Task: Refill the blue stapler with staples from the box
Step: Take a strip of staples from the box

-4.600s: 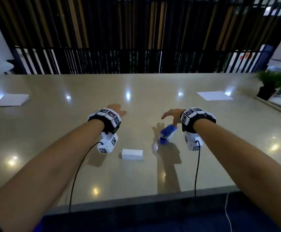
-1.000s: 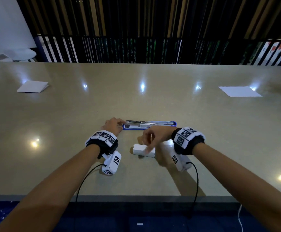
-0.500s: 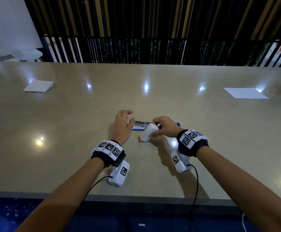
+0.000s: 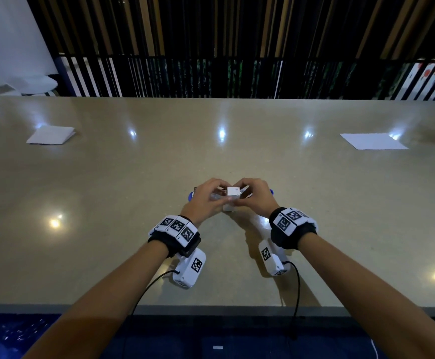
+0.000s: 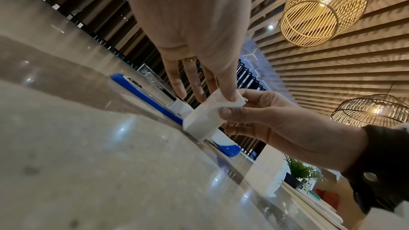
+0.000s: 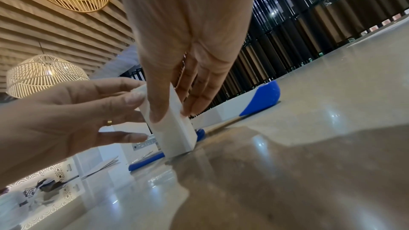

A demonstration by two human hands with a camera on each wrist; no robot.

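Glossy beige stone table (image 4: 133, 177) | both hands, left hand (image 4: 206, 200) and right hand (image 4: 256, 199), pinch small white cardboard box (image 4: 232, 193) | opened blue stapler (image 5: 141, 93) behind, flat.

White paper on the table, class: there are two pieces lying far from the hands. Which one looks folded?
The paper on the far left: it shows a doubled edge like a booklet, while the sheet on the far right lies as one flat layer.

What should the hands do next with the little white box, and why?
Probably open the top end of the white box and slide out some staples. Both the left hand and the right hand pinch it standing on end, and the blue stapler lies opened flat just behind, waiting.
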